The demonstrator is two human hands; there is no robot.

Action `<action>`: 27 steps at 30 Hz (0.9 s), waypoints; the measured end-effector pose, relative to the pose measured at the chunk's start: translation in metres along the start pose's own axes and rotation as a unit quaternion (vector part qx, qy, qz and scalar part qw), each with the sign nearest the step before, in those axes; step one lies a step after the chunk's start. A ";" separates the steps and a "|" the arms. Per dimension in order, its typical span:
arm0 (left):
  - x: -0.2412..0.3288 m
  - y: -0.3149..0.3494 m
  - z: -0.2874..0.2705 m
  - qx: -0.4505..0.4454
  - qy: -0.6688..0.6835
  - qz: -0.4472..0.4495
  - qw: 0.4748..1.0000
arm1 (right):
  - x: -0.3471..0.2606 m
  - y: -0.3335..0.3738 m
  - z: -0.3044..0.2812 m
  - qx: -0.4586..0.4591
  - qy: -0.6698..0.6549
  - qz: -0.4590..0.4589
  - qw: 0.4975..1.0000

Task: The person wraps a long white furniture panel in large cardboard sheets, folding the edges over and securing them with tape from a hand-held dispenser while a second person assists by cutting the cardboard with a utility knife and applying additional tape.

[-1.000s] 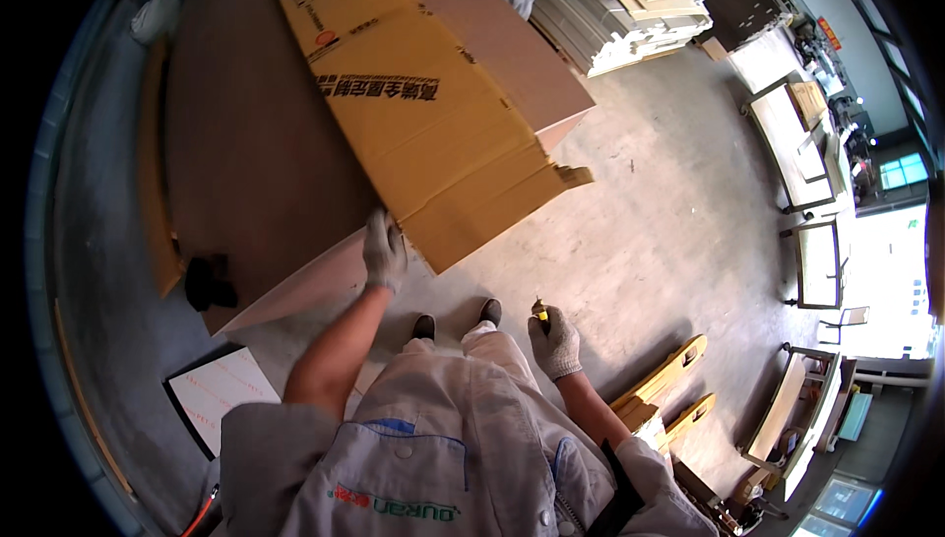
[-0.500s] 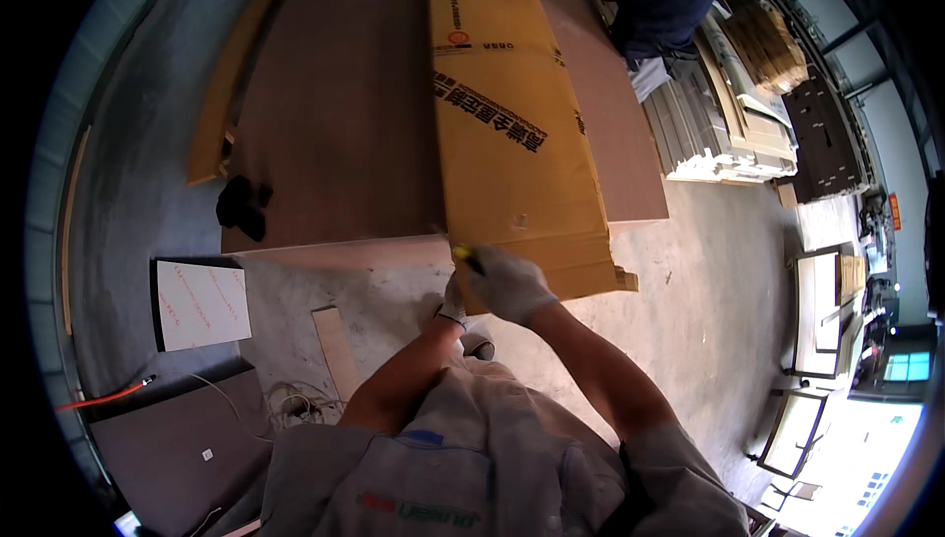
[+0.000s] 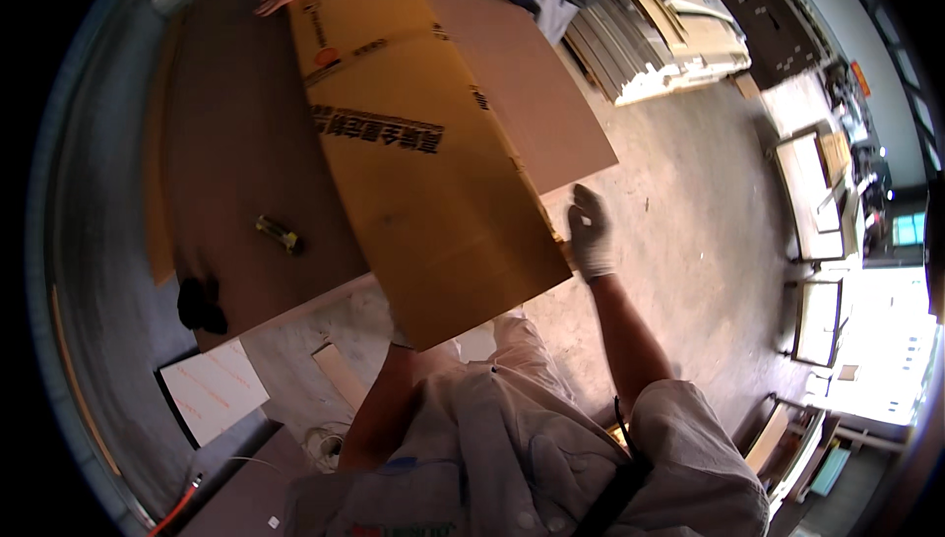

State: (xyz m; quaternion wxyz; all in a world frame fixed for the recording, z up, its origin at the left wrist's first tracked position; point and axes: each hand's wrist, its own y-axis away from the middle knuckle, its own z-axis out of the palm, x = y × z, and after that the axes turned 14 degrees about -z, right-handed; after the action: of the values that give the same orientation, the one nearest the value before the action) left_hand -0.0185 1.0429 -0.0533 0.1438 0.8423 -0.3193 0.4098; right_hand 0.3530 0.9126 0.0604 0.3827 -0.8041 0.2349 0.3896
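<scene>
A long brown cardboard sheet (image 3: 433, 212) with black print lies over a wide brown board (image 3: 246, 143), its near end jutting past the board's edge toward me. My right hand (image 3: 591, 234), in a pale glove, is just beside the sheet's right edge near that end. Its fingers look apart and nothing shows in them. My left hand is hidden below the near left corner of the cardboard; only its forearm (image 3: 386, 394) shows. A yellow-and-black hand tool (image 3: 280, 235), probably a utility knife, lies on the board left of the cardboard.
Across the board, a co-worker's hand (image 3: 281, 0) reaches past the cardboard's far end. Black gloves or cloth (image 3: 202, 306) lie at the board's near left corner. A white panel (image 3: 215, 392) is on the left; stacked panels (image 3: 660, 40) stand at the far right.
The yellow tool has gone from my right hand to the board. My right hand has moved to the cardboard's right edge. The co-worker's arm now crosses the sheet, and my view has shifted.
</scene>
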 end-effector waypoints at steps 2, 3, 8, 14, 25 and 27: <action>-0.003 0.011 -0.011 0.019 -0.008 -0.041 0.999 | 0.032 0.018 -0.049 -0.098 -0.029 0.096 0.990; -0.003 0.008 -0.009 0.029 -0.007 -0.056 0.998 | 0.042 0.032 -0.061 -0.145 -0.046 0.096 0.984; 0.017 0.033 -0.023 0.157 0.118 -0.203 0.959 | 0.039 0.066 -0.037 -0.288 -0.045 0.027 0.956; 0.027 0.036 -0.036 0.188 -0.189 -0.157 0.951 | 0.031 0.043 -0.007 -0.332 0.174 -0.071 0.924; 0.030 0.032 0.029 0.009 -0.130 -0.041 0.991 | 0.019 0.061 0.017 -0.268 -0.163 0.234 0.921; 0.082 0.004 0.041 -0.015 0.056 -0.112 0.992 | 0.028 0.075 0.017 -0.237 -0.225 0.253 0.911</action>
State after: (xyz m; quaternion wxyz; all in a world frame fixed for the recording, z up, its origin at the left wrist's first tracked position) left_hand 0.0412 0.9848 -0.0149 0.2193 0.8464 -0.2205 0.4323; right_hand 0.3115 0.8791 -0.0014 0.1120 -0.6760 0.2387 0.6881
